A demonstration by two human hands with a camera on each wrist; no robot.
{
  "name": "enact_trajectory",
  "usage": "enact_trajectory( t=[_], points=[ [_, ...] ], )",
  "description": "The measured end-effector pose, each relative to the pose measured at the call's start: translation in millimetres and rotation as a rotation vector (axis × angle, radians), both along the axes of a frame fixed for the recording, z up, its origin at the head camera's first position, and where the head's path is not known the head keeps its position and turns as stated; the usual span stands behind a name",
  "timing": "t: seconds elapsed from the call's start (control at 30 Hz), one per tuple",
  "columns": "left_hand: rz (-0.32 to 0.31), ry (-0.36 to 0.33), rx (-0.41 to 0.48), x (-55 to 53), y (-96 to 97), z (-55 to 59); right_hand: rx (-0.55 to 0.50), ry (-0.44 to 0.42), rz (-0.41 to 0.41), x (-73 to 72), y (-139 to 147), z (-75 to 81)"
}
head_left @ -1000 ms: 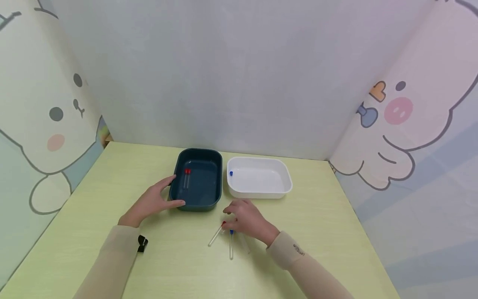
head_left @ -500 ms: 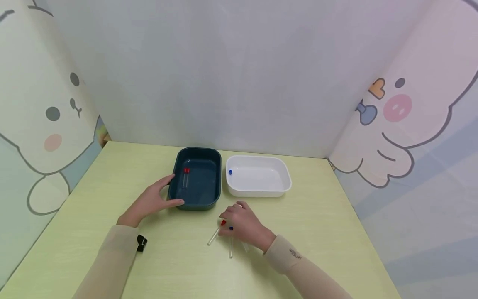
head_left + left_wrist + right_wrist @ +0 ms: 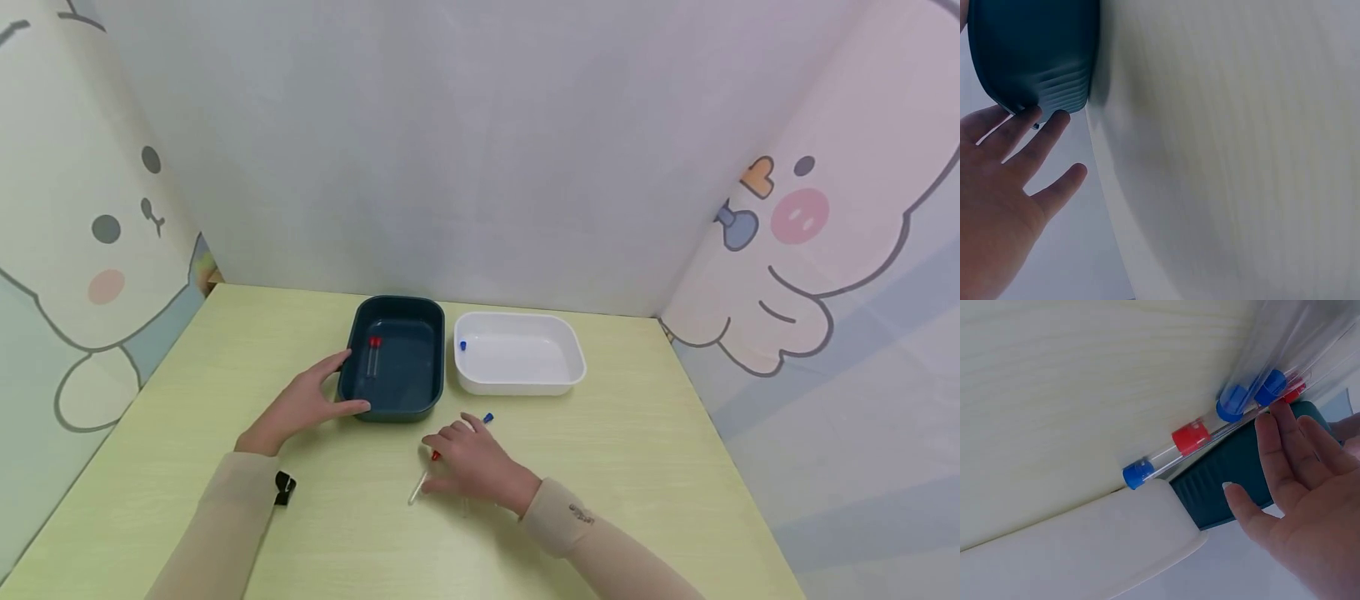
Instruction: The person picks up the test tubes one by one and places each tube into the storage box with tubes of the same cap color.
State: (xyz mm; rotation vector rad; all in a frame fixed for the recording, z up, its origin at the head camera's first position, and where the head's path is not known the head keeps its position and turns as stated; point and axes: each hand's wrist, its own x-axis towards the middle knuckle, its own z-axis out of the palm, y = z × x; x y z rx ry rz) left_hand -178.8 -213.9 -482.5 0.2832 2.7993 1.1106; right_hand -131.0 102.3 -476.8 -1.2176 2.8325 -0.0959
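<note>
My left hand (image 3: 303, 408) steadies the dark teal tray (image 3: 441, 367) at its near left corner. Its straight fingers (image 3: 1054, 134) touch the tray's outer wall in the left wrist view. Over the loose capped test tubes lies my right hand (image 3: 480, 467), its fingers loosely extended and no tube gripped between them. A red-capped tube (image 3: 417, 488) sticks out by the thumb, and a blue cap (image 3: 488, 417) shows past the fingers. More tubes are hidden under the palm. In the right wrist view, red caps (image 3: 1191, 437) and blue caps (image 3: 1232, 403) line up near the fingertips.
Two red-capped tubes (image 3: 374, 354) lie inside the teal tray. To its right stands a white tray (image 3: 517, 389) with a blue cap (image 3: 462, 345) at its left end. A black clip-like object (image 3: 284, 488) shows beside the left cuff. Behind the table (image 3: 637, 467) hangs a pale curtain (image 3: 450, 167).
My right hand has shifted left and slightly nearer over the tubes. A blue-capped tube now shows beyond its fingers, and the red-capped tube has slid left. My left hand stays put.
</note>
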Motion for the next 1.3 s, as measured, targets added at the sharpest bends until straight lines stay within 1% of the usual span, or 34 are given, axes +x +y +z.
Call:
enact_trajectory(
  t=[0.13, 0.2, 0.37, 0.43, 0.53, 0.6, 0.7, 0.83, 0.97, 1.07, 1.3],
  points=[
    [0.0, -0.005, 0.002, 0.6, 0.2, -0.6, -0.015, -0.049, 0.05, 4.4, -3.9, -0.8],
    [-0.002, -0.007, 0.004, 0.8, 0.2, -0.6, -0.01, -0.025, 0.044, 7.3, -6.2, -1.5],
    [-0.008, -0.006, 0.004, 1.1, 0.4, -0.2, 0.037, 0.097, -0.051, 14.4, -11.4, -4.4],
    [-0.008, -0.007, 0.004, 1.3, 1.0, 0.3, 0.058, 0.122, -0.09, 16.4, -12.4, -5.5],
    [-0.01, -0.004, 0.005, 1.3, 2.4, 0.8, 0.091, 0.131, -0.124, 19.2, -11.8, -6.9],
    [-0.009, -0.007, 0.006, 1.6, 3.0, 1.4, 0.104, 0.121, -0.145, 21.3, -10.0, -8.6],
    [-0.011, -0.008, 0.002, 0.9, 2.2, 1.4, 0.116, 0.136, -0.158, 23.9, -7.4, -11.3],
    [-0.012, -0.008, -0.005, -1.1, -0.2, -0.1, 0.107, 0.18, -0.16, 25.8, -7.5, -13.3],
    [-0.011, -0.006, -0.004, -2.1, -0.8, -0.9, 0.106, 0.177, -0.17, 27.6, -11.5, -15.6],
    [-0.013, -0.007, -0.002, -2.1, -0.4, -0.1, 0.129, 0.18, -0.17, 29.2, -14.9, -17.9],
    [-0.007, -0.019, -0.007, -1.3, -1.3, -0.5, 0.125, 0.21, -0.139, 29.1, -20.4, -20.1]
  ],
)
